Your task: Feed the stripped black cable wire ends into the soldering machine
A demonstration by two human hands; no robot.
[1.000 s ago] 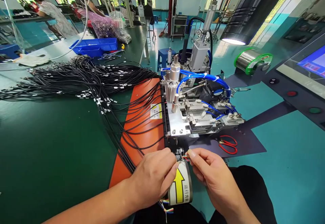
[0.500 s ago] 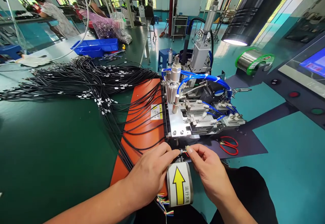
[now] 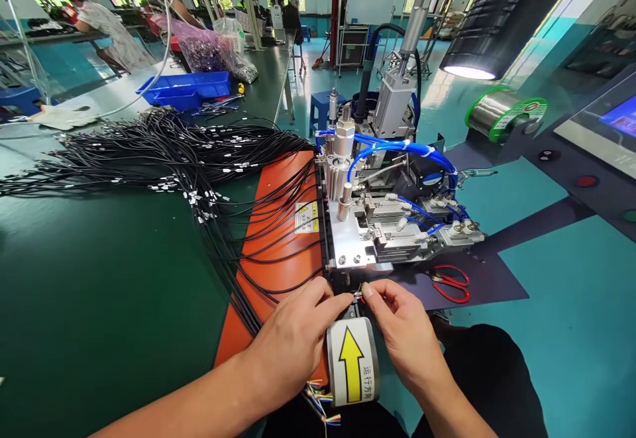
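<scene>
My left hand (image 3: pixel 293 338) and my right hand (image 3: pixel 405 335) meet at the front of a small metal machine (image 3: pixel 377 226) with blue air hoses. Both pinch the thin coloured wires (image 3: pixel 358 294) at a black cable's end, just above a white cylinder with a yellow arrow (image 3: pixel 352 362). Several black cables (image 3: pixel 271 239) run from there across an orange mat (image 3: pixel 278 246) to a big bundle (image 3: pixel 149 153) on the green bench. Loose coloured wire ends (image 3: pixel 320 401) show under my left wrist.
Red-handled scissors (image 3: pixel 450 282) lie right of the machine. A solder spool (image 3: pixel 504 110), a lamp (image 3: pixel 497 20) and a control panel with round buttons (image 3: pixel 586 181) stand at the right. Blue trays (image 3: pixel 186 88) sit far back; another person (image 3: pixel 94 24) works at the back left.
Both hands have shifted up and slightly forward, toward the machine's front edge, still pinching the wire ends. The arrow cylinder is now more exposed.
</scene>
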